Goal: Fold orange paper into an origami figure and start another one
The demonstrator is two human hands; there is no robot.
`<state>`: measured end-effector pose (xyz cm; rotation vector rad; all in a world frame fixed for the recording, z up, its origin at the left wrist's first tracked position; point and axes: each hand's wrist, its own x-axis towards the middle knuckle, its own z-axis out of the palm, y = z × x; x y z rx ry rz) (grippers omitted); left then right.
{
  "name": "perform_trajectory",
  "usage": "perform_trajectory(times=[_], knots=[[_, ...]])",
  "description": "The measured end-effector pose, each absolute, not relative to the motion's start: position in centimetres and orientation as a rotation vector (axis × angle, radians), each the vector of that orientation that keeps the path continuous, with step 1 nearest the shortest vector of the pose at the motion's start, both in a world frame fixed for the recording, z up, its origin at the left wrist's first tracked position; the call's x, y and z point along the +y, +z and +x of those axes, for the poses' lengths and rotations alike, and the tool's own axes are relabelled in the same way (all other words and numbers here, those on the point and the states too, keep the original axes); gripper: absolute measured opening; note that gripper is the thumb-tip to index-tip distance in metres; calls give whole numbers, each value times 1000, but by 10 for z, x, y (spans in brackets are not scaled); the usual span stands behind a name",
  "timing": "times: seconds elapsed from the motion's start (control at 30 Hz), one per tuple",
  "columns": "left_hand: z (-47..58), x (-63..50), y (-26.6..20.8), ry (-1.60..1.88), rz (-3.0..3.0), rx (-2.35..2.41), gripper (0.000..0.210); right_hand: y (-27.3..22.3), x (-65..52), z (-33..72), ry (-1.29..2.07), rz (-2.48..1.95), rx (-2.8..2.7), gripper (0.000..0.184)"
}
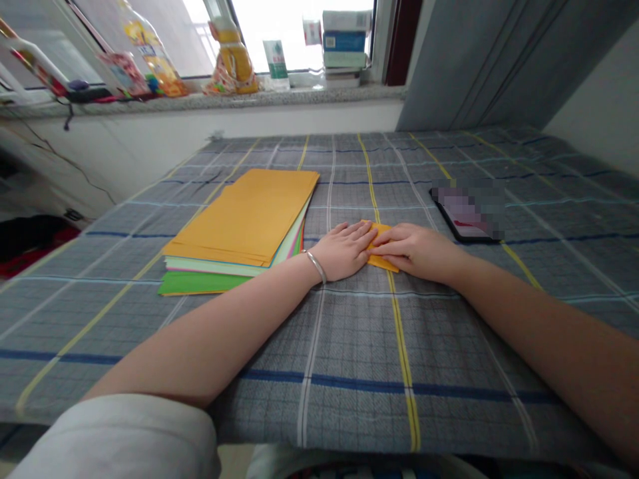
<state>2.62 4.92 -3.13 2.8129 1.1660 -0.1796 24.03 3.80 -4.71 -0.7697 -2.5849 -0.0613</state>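
A small folded piece of orange paper (383,263) lies on the checked cloth, partly hidden under both hands. My left hand (343,253), with a silver bangle at the wrist, rests flat on its left side, fingers stretched out. From the right, my right hand (418,251) has its fingers pressed together on the paper's right part. Left of the hands is a stack of coloured paper (249,213), orange sheets on top, with white, pink and green edges showing beneath.
A phone (466,216) with a blurred screen lies to the right beyond my right hand. The grey checked cloth (349,346) covers the surface. Behind it, a window sill (294,96) carries bottles, a tube and stacked boxes (344,43). A grey curtain (464,66) hangs at the back right.
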Motion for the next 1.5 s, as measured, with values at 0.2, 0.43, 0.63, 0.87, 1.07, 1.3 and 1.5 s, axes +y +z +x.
perform_trajectory(times=[0.2, 0.43, 0.63, 0.87, 1.07, 1.3, 1.5], knots=[[22, 55, -31, -228, 2826, 1107, 60, -42, 27, 235, -205, -741, -2656, 28], [22, 53, -33, -241, 2859, 1115, 62, -30, 18, 233, -394, -717, -2809, 27], [20, 55, -36, -225, 2869, 1104, 66, -33, 18, 236, -329, -715, -2796, 27], [21, 55, -31, -236, 2828, 1109, 74, -29, 18, 238, -269, -785, -2842, 25], [21, 55, -29, -229, 2816, 1116, 76, -16, 14, 240, -73, -836, -2954, 30], [20, 53, -35, -156, 2848, 1182, 68, -3, 7, 244, 99, -892, -2978, 30], [19, 54, -37, -138, 2844, 1195, 77, -5, 6, 252, 85, -895, -2923, 26]])
